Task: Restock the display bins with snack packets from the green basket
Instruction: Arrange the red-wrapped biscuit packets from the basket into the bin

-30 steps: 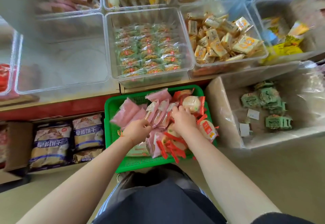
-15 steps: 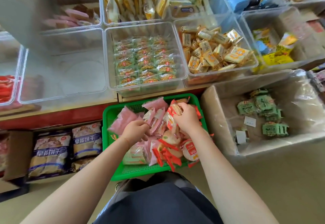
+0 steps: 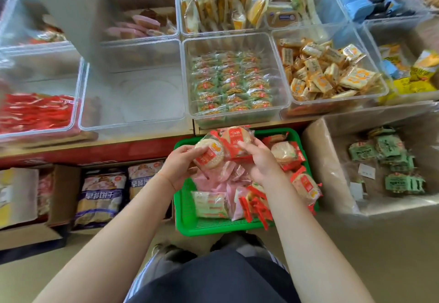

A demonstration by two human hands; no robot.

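Hands clamp red-wrapped rice crackers: left hand (image 3: 181, 163), right hand (image 3: 260, 160), above green basket (image 3: 187, 222); empty clear bin (image 3: 133, 103) beyond.

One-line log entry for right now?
left hand: holds red rice-cracker packet | right hand: holds another | above green basket

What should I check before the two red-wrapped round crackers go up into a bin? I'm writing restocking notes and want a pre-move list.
1. Left hand grips a red-wrapped round rice cracker packet: ok.
2. Right hand grips a second red-wrapped round cracker packet: ok.
3. Both packets lifted free of the green plastic basket: ok.
4. A bin with room: the empty clear plastic bin left of the green-packet bin is bare: ok.
5. Whether that bin is the right one for these crackers: cannot tell, no label shows.
6. More matching packets remain in the basket: ok.
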